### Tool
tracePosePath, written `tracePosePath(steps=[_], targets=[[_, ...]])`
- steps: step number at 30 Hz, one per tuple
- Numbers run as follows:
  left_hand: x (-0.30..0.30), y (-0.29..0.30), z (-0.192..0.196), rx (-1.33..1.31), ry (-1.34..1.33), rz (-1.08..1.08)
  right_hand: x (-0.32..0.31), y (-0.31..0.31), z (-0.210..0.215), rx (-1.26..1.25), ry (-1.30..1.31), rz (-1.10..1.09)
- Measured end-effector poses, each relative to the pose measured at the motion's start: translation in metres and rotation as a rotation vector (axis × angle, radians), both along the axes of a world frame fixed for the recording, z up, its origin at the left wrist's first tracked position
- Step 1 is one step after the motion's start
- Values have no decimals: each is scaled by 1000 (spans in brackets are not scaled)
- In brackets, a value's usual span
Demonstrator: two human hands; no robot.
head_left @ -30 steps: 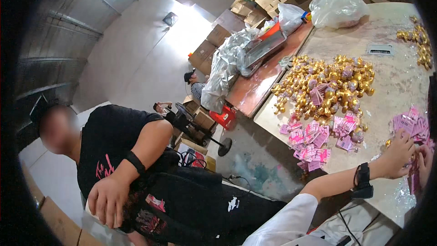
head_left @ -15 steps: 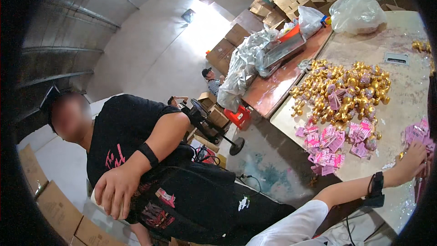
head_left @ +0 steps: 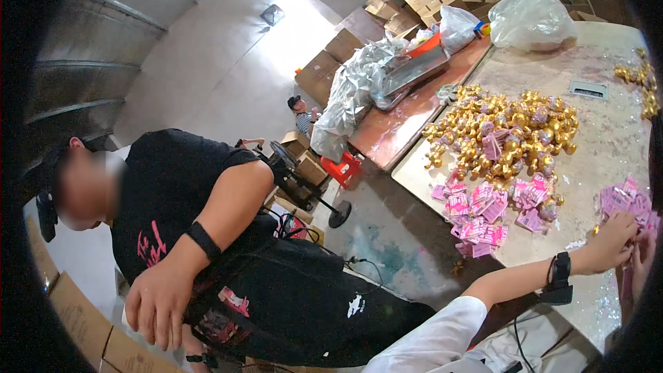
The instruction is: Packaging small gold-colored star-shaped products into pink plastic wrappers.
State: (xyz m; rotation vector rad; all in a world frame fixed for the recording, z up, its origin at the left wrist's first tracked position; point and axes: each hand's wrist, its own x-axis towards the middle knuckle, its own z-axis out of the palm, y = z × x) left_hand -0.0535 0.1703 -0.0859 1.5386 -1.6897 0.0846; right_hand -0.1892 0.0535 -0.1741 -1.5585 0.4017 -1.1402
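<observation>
Far left, a black-clad co-worker (head_left: 190, 186) fills the view; next, pink cards (head_left: 472, 206) lie on your table (head_left: 595, 139) beside heaped gold figurines (head_left: 511, 128), likely grouped there for easy reach. Your left hand (head_left: 609, 243) bends down, fingers bunched (what they pinch, I can't tell), by a second pink-card pile (head_left: 625, 198). Your right hand (head_left: 644, 262) sits close, probably steadying; its fingers I can't make out.

Pink lettering (head_left: 150, 243) slants across the black shirt (head_left: 183, 179), left of the frame (only partly legible). Print on the pink cards (head_left: 476, 211), right of centre, and the carton (head_left: 81, 314), lower left, is too small to read.
</observation>
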Motion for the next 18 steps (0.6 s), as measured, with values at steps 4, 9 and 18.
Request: tracePosePath(steps=[4, 9, 18], targets=[[2, 3, 2, 45, 128, -43, -2, 1, -18, 2, 81, -37], [9, 0, -5, 17, 232, -109, -15, -3, -30, -9, 202, -54], [16, 11, 10, 53, 363, -175, -15, 17, 71, -49, 316, 266]])
